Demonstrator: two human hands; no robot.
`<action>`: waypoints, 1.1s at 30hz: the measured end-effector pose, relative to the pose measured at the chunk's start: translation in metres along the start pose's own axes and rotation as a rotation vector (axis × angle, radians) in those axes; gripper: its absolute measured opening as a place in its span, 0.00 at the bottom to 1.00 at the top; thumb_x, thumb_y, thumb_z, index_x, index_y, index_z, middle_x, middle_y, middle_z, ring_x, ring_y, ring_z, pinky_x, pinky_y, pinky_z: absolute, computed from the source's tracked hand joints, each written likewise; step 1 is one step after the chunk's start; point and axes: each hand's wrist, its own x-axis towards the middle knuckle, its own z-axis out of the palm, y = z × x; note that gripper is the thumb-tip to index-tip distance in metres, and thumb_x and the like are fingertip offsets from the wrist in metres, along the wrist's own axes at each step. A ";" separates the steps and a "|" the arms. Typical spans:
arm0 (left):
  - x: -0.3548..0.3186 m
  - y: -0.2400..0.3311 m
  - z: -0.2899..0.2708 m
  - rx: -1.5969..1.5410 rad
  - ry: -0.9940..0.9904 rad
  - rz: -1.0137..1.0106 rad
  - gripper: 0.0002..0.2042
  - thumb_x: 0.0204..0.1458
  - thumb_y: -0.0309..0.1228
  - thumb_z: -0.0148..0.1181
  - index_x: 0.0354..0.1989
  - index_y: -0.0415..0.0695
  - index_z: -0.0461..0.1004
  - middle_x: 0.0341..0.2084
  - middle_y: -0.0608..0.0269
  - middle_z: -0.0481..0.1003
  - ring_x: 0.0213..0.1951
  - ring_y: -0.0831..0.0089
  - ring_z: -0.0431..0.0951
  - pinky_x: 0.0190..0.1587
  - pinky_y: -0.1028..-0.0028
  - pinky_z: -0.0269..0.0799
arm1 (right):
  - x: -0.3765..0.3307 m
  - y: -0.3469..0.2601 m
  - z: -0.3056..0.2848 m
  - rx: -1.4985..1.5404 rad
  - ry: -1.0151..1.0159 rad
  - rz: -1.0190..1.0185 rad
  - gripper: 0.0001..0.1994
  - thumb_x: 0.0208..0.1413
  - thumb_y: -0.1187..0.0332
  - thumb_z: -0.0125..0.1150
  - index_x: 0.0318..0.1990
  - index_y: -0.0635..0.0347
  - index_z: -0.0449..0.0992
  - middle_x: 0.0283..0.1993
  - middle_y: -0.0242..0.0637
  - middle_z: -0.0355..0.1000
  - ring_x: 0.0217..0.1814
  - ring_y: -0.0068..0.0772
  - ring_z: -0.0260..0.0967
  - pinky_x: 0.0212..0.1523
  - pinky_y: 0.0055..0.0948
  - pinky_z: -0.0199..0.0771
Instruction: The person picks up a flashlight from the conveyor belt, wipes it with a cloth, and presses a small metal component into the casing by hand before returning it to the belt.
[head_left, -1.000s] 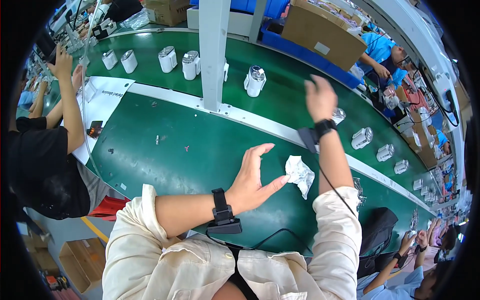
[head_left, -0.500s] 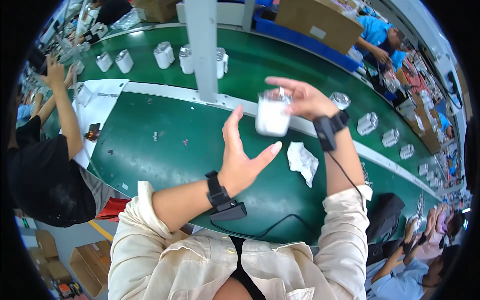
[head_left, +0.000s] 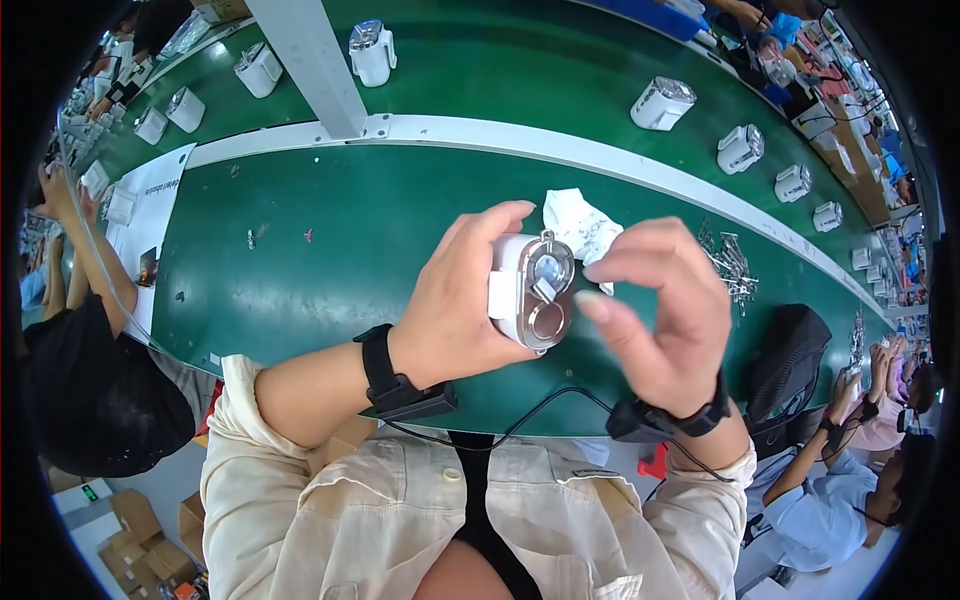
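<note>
My left hand [head_left: 445, 300] is wrapped round a white plastic device [head_left: 508, 285] with rounded edges. Its clear-covered end faces up and to the right, showing a round lens-like part and a second round recess below it. Just right of the device hovers my right hand [head_left: 672, 315], thumb and fingers apart, slightly blurred, with nothing in it. Behind the gap between my hands lies a crumpled white cloth or paper [head_left: 575, 218] on the green table [head_left: 330, 260], partly covered by the right fingers.
Several similar white devices [head_left: 663, 103] stand on the green belt [head_left: 500, 70] beyond a white rail [head_left: 480, 130]. A metal post [head_left: 310, 70] rises at the rail. Small metal parts [head_left: 735, 268] and a black bag [head_left: 790, 360] lie at right. A co-worker [head_left: 105, 390] sits left, near a printed sheet [head_left: 150, 225].
The white device has come from the right hand near the rail into my left hand, closer to me. My right hand has let go and moved down to the right. The view has shifted.
</note>
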 end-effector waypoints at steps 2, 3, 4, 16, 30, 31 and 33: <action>0.002 -0.001 0.002 0.029 0.026 -0.007 0.41 0.32 0.34 0.75 0.56 0.39 0.59 0.41 0.51 0.70 0.41 0.55 0.73 0.41 0.64 0.72 | -0.003 0.004 0.007 -0.071 0.056 -0.037 0.14 0.42 0.76 0.71 0.38 0.65 0.77 0.34 0.40 0.70 0.35 0.37 0.69 0.40 0.31 0.70; 0.003 -0.002 0.003 0.032 0.020 -0.011 0.41 0.32 0.34 0.75 0.56 0.39 0.59 0.41 0.51 0.70 0.41 0.55 0.73 0.41 0.64 0.72 | -0.004 0.008 0.010 -0.085 0.071 -0.083 0.13 0.41 0.76 0.71 0.36 0.64 0.78 0.33 0.40 0.71 0.33 0.37 0.69 0.37 0.31 0.69; 0.003 -0.002 0.004 0.053 0.019 0.019 0.40 0.32 0.34 0.75 0.56 0.39 0.59 0.41 0.51 0.70 0.40 0.56 0.73 0.41 0.64 0.72 | -0.004 0.012 0.012 -0.100 0.086 -0.129 0.12 0.40 0.76 0.71 0.35 0.63 0.78 0.32 0.39 0.72 0.31 0.37 0.69 0.33 0.30 0.69; 0.011 -0.009 0.017 0.102 0.031 0.092 0.39 0.32 0.33 0.75 0.55 0.38 0.60 0.40 0.51 0.70 0.38 0.57 0.74 0.38 0.66 0.73 | -0.011 0.032 0.008 0.007 0.099 -0.054 0.09 0.41 0.80 0.67 0.34 0.68 0.79 0.30 0.40 0.71 0.28 0.36 0.67 0.28 0.29 0.66; 0.008 -0.015 0.026 0.100 0.029 0.013 0.40 0.31 0.33 0.75 0.55 0.38 0.60 0.40 0.52 0.70 0.38 0.57 0.74 0.38 0.65 0.73 | -0.019 0.035 0.014 -0.588 0.076 -0.366 0.19 0.31 0.78 0.66 0.38 0.73 0.78 0.30 0.40 0.69 0.27 0.38 0.65 0.26 0.33 0.65; 0.009 -0.015 0.026 0.100 0.026 0.013 0.40 0.31 0.33 0.75 0.55 0.38 0.60 0.40 0.52 0.70 0.38 0.57 0.74 0.38 0.65 0.73 | -0.019 0.035 0.015 -0.616 0.061 -0.365 0.20 0.30 0.77 0.66 0.39 0.73 0.78 0.30 0.39 0.69 0.27 0.37 0.65 0.26 0.33 0.65; 0.011 -0.014 0.024 0.199 0.034 0.052 0.40 0.31 0.33 0.75 0.54 0.37 0.60 0.41 0.52 0.70 0.38 0.57 0.74 0.38 0.65 0.73 | -0.020 0.034 0.016 -0.672 0.031 -0.366 0.21 0.29 0.76 0.66 0.39 0.73 0.78 0.31 0.39 0.68 0.27 0.37 0.65 0.27 0.33 0.65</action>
